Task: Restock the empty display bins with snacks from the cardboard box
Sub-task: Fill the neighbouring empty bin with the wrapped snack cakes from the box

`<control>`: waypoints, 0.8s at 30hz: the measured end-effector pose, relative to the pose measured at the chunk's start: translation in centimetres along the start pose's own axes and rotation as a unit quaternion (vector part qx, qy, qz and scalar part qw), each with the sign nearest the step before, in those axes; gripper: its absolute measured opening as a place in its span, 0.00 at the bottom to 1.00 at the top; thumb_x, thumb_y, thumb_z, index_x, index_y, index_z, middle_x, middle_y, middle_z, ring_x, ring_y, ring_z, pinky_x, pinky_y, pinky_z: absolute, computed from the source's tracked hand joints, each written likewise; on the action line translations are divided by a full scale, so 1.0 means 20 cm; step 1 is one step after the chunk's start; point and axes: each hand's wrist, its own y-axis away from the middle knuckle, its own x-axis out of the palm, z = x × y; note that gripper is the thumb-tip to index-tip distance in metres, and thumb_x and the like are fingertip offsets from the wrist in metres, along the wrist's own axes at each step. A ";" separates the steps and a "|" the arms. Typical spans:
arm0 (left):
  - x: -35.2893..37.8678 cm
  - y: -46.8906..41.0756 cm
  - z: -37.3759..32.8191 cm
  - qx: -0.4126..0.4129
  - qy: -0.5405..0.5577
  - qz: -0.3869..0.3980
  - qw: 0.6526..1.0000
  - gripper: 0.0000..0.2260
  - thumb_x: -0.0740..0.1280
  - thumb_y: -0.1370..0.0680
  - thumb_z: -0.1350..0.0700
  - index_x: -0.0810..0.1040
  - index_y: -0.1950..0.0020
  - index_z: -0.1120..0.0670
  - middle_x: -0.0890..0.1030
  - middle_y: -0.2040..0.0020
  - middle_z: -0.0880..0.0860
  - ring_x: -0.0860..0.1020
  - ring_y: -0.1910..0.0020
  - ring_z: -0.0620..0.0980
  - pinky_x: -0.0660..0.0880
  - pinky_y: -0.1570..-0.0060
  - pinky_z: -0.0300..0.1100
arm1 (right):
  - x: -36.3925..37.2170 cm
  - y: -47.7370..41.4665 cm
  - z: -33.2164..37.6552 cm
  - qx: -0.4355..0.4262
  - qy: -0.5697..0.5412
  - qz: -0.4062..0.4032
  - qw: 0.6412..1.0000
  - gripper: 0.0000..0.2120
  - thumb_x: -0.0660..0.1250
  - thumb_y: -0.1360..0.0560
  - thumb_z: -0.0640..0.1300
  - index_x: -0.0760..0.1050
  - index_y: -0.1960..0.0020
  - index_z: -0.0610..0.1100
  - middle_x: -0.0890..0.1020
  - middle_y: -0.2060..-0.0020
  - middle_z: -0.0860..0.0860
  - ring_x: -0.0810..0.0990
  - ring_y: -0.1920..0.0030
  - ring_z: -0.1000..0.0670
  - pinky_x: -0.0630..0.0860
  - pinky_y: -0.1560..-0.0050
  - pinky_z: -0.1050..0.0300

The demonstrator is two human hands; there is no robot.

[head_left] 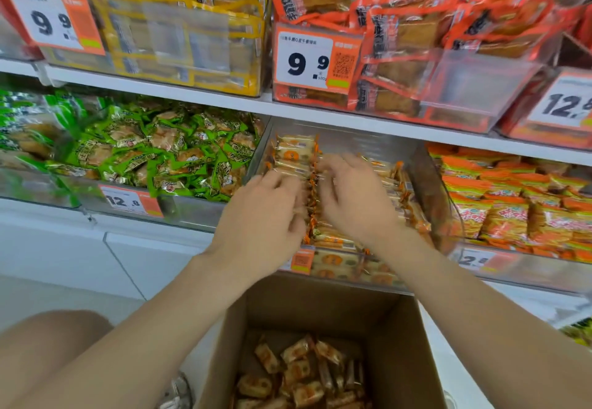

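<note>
Up in the bin (pixel 378 144), left hand (pixel 266 216) and right hand (pixel 355 197) lie on the snacks (pixel 294 152) — fingers blurred, seemingly spread.

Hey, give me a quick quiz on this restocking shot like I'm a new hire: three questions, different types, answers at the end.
1. True or false: the cardboard box is empty.
2. Multiple choice: the left hand and right hand are over a bin of packets of which colour? A. green B. orange-and-white C. yellow
3. Fill the blank: the price tag in front of the green packets reads 12.__

Key
1. False: snack packets lie in its bottom.
2. B, the orange-and-white packet bin on the lower shelf.
3. 8
</note>
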 end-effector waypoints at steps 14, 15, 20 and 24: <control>0.73 0.60 0.03 -0.090 0.028 0.539 0.837 0.13 0.65 0.18 0.55 0.81 0.35 0.49 0.82 0.40 0.53 0.81 0.44 0.54 0.81 0.43 0.51 | 0.48 1.13 0.01 0.163 -0.039 0.423 0.890 0.14 0.62 0.20 0.47 0.78 0.36 0.51 0.83 0.46 0.49 0.82 0.48 0.45 0.84 0.49 0.45; 0.81 0.65 0.06 -0.120 0.038 0.545 0.829 0.13 0.63 0.17 0.56 0.80 0.34 0.50 0.81 0.39 0.53 0.81 0.43 0.55 0.81 0.42 0.52 | 0.54 1.19 -0.02 0.193 -0.046 0.439 0.876 0.14 0.63 0.20 0.47 0.78 0.36 0.50 0.83 0.46 0.47 0.83 0.49 0.44 0.84 0.50 0.44; 1.17 0.88 0.12 -0.245 0.076 0.536 0.804 0.17 0.63 0.17 0.61 0.78 0.29 0.54 0.79 0.33 0.56 0.80 0.38 0.58 0.80 0.39 0.50 | 0.80 1.41 -0.12 0.267 -0.048 0.506 0.819 0.07 0.62 0.17 0.40 0.78 0.44 0.47 0.81 0.48 0.48 0.81 0.52 0.46 0.83 0.48 0.47; 1.37 1.02 0.11 -0.300 0.078 0.523 0.794 0.06 0.63 0.17 0.60 0.80 0.44 0.53 0.82 0.41 0.57 0.81 0.46 0.58 0.80 0.49 0.49 | 0.98 1.46 -0.13 0.254 -0.077 0.495 0.828 0.11 0.65 0.19 0.41 0.78 0.38 0.48 0.82 0.46 0.47 0.82 0.46 0.43 0.82 0.47 0.47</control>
